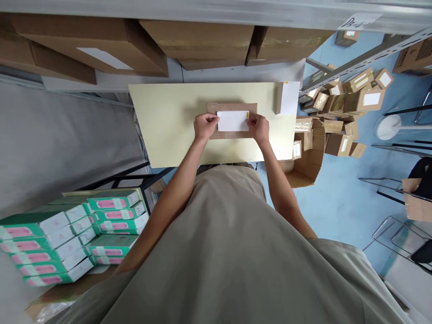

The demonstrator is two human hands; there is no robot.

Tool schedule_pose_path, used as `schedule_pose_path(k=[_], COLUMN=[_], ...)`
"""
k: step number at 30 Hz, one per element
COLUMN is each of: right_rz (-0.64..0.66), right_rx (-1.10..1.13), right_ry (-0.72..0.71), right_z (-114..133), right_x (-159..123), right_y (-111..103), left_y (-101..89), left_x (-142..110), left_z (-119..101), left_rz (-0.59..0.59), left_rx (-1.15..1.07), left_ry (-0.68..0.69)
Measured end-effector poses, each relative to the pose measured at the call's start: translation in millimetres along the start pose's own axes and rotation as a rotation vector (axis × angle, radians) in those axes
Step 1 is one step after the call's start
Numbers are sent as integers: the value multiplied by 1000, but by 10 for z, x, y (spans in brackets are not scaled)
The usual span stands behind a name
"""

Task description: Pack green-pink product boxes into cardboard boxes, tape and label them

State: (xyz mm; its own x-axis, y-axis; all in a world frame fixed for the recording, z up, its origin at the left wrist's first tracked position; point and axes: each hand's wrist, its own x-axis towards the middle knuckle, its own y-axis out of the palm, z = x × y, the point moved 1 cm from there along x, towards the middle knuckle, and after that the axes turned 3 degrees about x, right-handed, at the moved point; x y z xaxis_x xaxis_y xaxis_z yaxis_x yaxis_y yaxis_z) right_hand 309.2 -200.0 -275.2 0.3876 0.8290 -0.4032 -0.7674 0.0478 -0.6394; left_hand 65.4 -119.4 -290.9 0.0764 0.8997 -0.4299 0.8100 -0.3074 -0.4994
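Observation:
A white rectangular label or card (pixel 232 121) with a small yellow mark at its upper right corner lies over a flat brown cardboard box (pixel 213 134). My left hand (pixel 204 126) pinches the left end of it between thumb and fingers. At the opposite end, my right hand (pixel 259 128) is closed on the edge by the yellow mark. Whether the white piece is stuck down or just rests on the cardboard I cannot tell. Under the box is a pale yellow tabletop (pixel 168 130). A white block (pixel 289 98), perhaps a stack of similar pieces, sits at the table's right edge.
Large cartons (pixel 205 40) fill the metal shelf (pixel 216 11) beyond the table. To the right, an opened carton (pixel 307 168) and many small parcels (pixel 361 99) are on the blue floor. Green and white boxes (pixel 43 245) are stacked at lower left.

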Motion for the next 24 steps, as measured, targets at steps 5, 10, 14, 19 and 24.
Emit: schedule_pose_path(k=[5,10,14,19,24], right_rz=[-20,-35,-91,-24,100], right_rx=[-58,-122,-190,-335,-359], right_ry=[34,59,17,-278,-389], right_z=[99,70,14,104,238], right_x=[-17,5,-68,-375,-609], right_y=[33,63,58,189,425], left_y=[-14,-36,-46,-40,-37], left_x=[-31,-56,-65,-46,-6], left_z=[-64,-119,-141,-122,-79], left_rz=[-9,-15,-22,-4,11], left_rx=[8,-4,-7,2,27], left_ry=[-40,-62,-82,-75,-71])
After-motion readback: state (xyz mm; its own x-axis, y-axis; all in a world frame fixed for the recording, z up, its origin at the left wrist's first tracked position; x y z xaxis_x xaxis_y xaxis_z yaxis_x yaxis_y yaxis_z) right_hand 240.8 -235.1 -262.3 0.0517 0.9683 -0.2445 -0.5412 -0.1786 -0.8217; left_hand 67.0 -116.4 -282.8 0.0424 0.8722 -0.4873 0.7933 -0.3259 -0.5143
